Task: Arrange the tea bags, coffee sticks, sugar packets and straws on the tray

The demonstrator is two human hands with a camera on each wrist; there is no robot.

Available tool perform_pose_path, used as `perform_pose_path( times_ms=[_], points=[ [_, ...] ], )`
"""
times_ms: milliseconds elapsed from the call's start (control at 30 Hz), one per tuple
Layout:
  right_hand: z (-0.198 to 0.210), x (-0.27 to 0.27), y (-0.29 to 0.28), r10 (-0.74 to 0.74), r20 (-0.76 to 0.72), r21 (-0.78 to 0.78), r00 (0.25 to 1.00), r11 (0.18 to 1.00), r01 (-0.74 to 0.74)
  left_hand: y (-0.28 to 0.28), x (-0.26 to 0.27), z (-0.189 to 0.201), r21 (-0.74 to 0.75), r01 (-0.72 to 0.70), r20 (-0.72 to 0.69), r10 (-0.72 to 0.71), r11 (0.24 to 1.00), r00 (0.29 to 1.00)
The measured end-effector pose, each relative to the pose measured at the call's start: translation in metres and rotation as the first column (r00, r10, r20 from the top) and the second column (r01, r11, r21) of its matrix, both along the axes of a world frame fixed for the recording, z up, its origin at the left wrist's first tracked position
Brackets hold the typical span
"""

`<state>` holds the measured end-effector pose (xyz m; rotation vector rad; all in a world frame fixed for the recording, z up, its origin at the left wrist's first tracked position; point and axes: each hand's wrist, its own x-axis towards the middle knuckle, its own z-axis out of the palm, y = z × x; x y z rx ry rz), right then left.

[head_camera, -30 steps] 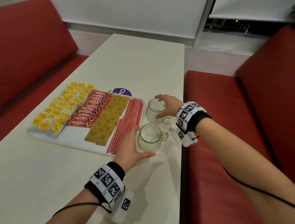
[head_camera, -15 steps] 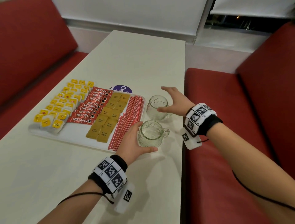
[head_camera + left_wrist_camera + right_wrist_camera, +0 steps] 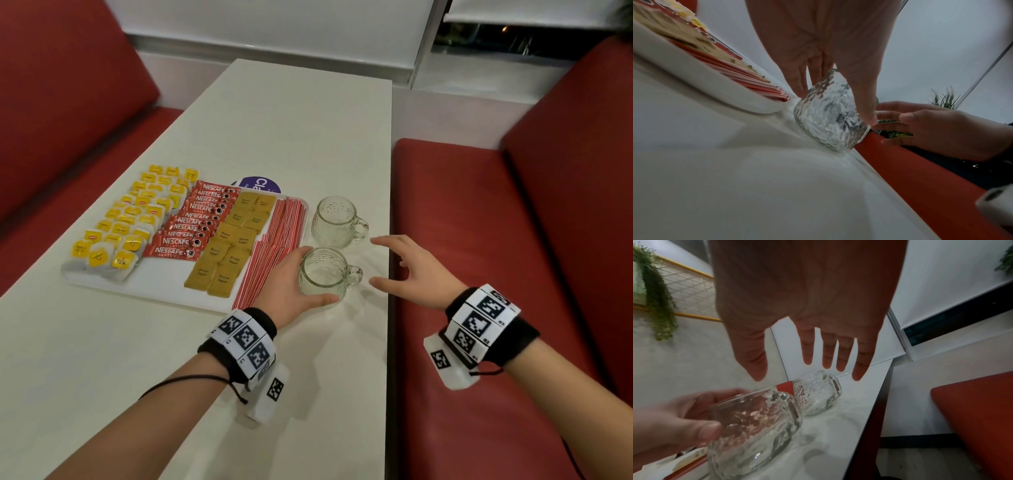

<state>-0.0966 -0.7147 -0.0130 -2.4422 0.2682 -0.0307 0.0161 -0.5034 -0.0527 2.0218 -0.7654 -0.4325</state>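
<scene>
A white tray holds rows of yellow tea bags, red coffee sticks, brown sugar packets and red-striped straws. Two empty glass mugs stand on the table right of the tray. My left hand grips the near mug, thumb on my side and fingers on the tray side; the left wrist view shows this mug standing on the table. The far mug stands free. My right hand hovers open beside the near mug's handle, touching nothing.
A purple round sticker lies just behind the tray. The table's right edge runs close to both mugs. Red benches flank the table on both sides, and bare tabletop stretches toward the wall.
My right hand has let go of the far mug and drawn back toward me, now spread beside the near mug. My left hand keeps its hold on the near mug.
</scene>
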Motion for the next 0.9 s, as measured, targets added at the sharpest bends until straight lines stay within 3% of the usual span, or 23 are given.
perform_pose_path(
  times_ms=[600,900],
  points=[
    [-0.006,-0.011,0.004,-0.023,-0.072,0.019,0.997,1.000,0.024,0.002,0.011,-0.001,0.058,0.092,-0.012,-0.091,0.994,0.996],
    [-0.002,-0.010,0.011,-0.018,-0.072,0.036,0.997,0.999,0.021,0.005,0.007,0.007,0.085,0.062,-0.046,-0.058,0.994,0.997]
  ],
)
